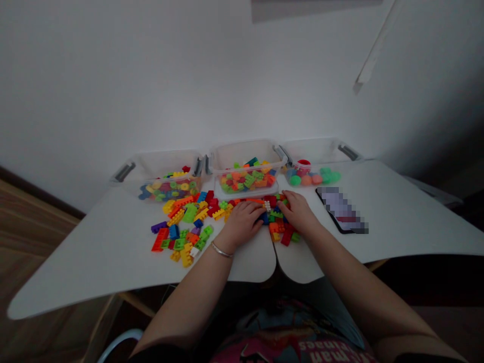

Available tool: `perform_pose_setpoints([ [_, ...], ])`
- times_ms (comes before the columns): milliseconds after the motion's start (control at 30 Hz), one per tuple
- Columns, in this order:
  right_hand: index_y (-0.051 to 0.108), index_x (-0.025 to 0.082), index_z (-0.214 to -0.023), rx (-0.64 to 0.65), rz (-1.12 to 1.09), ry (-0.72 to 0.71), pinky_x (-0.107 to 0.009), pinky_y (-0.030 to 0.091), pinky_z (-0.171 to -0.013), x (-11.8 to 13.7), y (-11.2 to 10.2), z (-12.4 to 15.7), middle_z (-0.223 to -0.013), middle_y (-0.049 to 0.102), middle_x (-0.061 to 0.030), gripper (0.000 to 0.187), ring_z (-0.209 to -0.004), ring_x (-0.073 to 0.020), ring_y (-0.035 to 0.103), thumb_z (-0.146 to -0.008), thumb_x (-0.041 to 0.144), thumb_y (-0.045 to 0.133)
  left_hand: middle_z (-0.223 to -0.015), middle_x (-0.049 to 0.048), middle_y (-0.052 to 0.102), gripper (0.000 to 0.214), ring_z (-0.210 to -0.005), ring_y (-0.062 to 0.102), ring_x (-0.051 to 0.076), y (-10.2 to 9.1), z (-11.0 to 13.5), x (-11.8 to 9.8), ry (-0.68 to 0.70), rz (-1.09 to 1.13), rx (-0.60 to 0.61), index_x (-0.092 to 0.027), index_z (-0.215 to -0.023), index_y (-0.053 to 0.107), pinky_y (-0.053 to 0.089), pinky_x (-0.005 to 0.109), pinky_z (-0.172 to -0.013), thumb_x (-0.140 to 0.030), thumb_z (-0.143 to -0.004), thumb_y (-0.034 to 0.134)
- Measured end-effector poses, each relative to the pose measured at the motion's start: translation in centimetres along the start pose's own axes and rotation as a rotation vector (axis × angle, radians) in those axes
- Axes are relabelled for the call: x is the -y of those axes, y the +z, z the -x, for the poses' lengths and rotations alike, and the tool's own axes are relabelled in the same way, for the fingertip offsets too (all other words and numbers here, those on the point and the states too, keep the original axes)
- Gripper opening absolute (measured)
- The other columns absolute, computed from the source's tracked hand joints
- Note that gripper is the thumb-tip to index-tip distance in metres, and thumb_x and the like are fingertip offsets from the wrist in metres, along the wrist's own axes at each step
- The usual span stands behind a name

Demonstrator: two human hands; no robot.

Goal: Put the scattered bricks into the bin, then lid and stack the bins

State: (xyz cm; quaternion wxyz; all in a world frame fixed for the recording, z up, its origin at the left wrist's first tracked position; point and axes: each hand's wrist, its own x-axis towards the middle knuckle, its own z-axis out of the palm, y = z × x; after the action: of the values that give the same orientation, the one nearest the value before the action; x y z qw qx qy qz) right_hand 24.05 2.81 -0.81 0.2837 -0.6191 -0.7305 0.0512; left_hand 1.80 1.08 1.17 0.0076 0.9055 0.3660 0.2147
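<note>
Loose toy building bricks (pixel 190 213) in several colours lie spread over the white table. My left hand (pixel 242 227), with a bracelet at its wrist, rests among them with its fingers stretched out and apart. A blue brick (pixel 264 218) shows beside its thumb, and a white brick (pixel 267 205) is near its fingertips. Across from it, my right hand (pixel 298 212) lies over the right side of the pile, its fingers spread and touching bricks. Red bricks (pixel 287 235) and orange ones sit just below that hand. Some bricks are hidden under both hands.
Three clear plastic bins line the wall: a left bin (pixel 166 160) and a middle bin (pixel 245 151) with bricks, and a right bin (pixel 313 148) with round pieces and a red ring-like piece. A phone (pixel 336 206) lies right. The white tabletop (pixel 113 242) has a front notch.
</note>
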Motion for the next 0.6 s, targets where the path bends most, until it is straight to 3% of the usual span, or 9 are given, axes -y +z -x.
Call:
perform_pose_setpoints([
  [133, 0.057, 0.010, -0.128, -0.024, -0.045, -0.050, -0.046, 0.036, -0.110, 0.5, -0.4, 0.5, -0.132, 0.058, -0.0176, 0.050, -0.125, -0.0290, 0.050, -0.093, 0.042, 0.040, -0.131, 0.0084, 0.059, 0.035, -0.121, 0.052, 0.024, 0.0, 0.1, 0.0, -0.004, 0.001, 0.007, -0.020, -0.124, 0.059, 0.042, 0.044, -0.106, -0.025, -0.089, 0.056],
  [333, 0.052, 0.016, -0.134, -0.103, 0.041, -0.006, -0.058, 0.033, -0.108, -0.1, -2.4, 3.6, -0.142, 0.048, -0.0184, 0.058, -0.133, -0.0360, 0.041, -0.088, 0.051, 0.046, -0.131, 0.0078, 0.060, 0.036, -0.121, 0.051, 0.024, -0.2, 0.0, -0.1, -0.013, -0.013, -0.007, -0.019, -0.124, 0.059, 0.040, 0.044, -0.107, -0.026, -0.089, 0.056],
  [467, 0.043, 0.021, -0.142, 0.013, 0.124, -0.177, -0.063, 0.023, -0.112, 0.4, -3.0, 6.4, -0.153, 0.034, -0.0143, 0.072, -0.142, -0.0383, 0.025, -0.080, 0.056, 0.056, -0.129, 0.0061, 0.061, 0.034, -0.120, 0.051, 0.024, -0.4, 0.0, -0.1, -0.037, -0.049, -0.052, -0.020, -0.121, 0.061, 0.038, 0.045, -0.109, -0.025, -0.088, 0.056],
  [600, 0.041, 0.021, -0.144, 0.102, 0.188, -0.222, -0.063, 0.021, -0.113, 1.0, -2.3, 7.1, -0.153, 0.033, -0.0153, 0.079, -0.143, -0.0378, 0.023, -0.076, 0.057, 0.062, -0.129, 0.0071, 0.061, 0.035, -0.121, 0.050, 0.027, -0.3, 0.1, -0.1, -0.131, -0.125, -0.106, -0.020, -0.124, 0.060, 0.036, 0.049, -0.109, -0.030, -0.091, 0.051],
])
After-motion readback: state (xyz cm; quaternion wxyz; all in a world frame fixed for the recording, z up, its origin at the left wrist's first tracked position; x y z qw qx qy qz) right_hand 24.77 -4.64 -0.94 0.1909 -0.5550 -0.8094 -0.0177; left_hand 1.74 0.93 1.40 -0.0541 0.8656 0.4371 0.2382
